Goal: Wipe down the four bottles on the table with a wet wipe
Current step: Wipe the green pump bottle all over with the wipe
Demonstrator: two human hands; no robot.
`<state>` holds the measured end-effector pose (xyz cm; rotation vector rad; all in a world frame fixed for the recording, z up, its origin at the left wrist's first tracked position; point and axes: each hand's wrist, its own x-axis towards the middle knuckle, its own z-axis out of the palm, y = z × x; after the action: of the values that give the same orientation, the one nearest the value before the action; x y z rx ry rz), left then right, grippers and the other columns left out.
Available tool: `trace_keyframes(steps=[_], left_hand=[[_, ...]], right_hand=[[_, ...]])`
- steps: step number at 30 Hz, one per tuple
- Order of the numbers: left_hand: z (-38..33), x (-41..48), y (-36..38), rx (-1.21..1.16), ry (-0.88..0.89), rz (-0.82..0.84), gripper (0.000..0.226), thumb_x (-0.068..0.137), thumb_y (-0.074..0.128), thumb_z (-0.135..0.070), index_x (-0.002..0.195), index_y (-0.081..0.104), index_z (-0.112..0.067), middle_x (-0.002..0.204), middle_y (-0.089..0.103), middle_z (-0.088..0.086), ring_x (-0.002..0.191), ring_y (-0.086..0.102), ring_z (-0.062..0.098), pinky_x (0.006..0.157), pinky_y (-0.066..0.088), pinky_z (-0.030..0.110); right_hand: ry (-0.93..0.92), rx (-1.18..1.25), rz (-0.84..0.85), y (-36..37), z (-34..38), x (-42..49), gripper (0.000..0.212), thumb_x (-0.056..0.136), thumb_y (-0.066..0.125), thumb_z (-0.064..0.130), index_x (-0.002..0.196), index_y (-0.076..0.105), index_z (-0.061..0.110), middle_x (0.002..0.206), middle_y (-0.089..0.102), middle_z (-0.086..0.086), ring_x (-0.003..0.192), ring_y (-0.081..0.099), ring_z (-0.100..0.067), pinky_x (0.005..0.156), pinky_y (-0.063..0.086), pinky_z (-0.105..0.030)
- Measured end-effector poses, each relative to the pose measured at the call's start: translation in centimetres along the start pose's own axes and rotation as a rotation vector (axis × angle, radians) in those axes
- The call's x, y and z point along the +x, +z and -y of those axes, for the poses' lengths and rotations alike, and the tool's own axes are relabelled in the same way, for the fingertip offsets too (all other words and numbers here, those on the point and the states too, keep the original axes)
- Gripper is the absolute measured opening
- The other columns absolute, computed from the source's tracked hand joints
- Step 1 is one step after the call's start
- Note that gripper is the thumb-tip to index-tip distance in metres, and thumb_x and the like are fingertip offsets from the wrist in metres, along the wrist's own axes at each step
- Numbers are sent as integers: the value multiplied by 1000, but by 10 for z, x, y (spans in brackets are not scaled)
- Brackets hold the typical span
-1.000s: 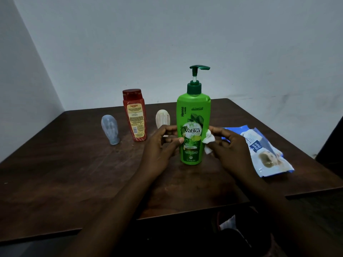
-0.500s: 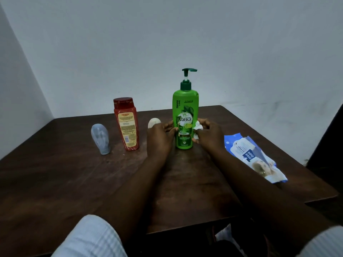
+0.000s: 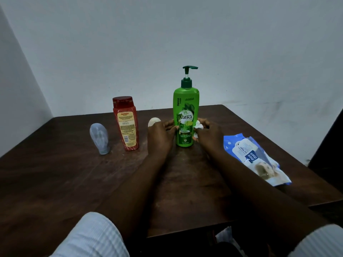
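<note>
1. Farthest left on the dark table, a grey-blue bottle stood upright, with a red bottle just beside it.
2. Behind my left hand sat a small cream bottle, partly hidden.
3. My left fingers curled against the green pump bottle, steadying its left side at mid-table.
4. My right hand pressed a crumpled wet wipe to its right side, fingers closed around the wipe.
5. Off right lay the blue wipes pack.
</note>
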<state>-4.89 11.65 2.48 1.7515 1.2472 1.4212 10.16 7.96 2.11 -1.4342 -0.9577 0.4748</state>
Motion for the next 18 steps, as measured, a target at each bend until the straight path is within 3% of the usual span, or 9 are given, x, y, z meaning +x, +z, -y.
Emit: trace_keyframes(steps=[11,18], left_hand=[[-5,-4,-2,-19,-9,8,25,87,76,-17,111,76,-9,98,79,5,88,75,10,82,62,38],[-10,-4,-2,-5,-19,-7,28,87,76,-18,113,75,-9,99,78,6,88,74,10,83,62,39]], right_hand=[[-29,-54,-23,1,2,-2,31,90,66,10,118,72,19,102,70,6,99,70,-18,86,61,-46],[-53,-89,-20,2,2,0,31,90,66,12,119,72,20,112,74,1,101,70,-18,87,60,-46]])
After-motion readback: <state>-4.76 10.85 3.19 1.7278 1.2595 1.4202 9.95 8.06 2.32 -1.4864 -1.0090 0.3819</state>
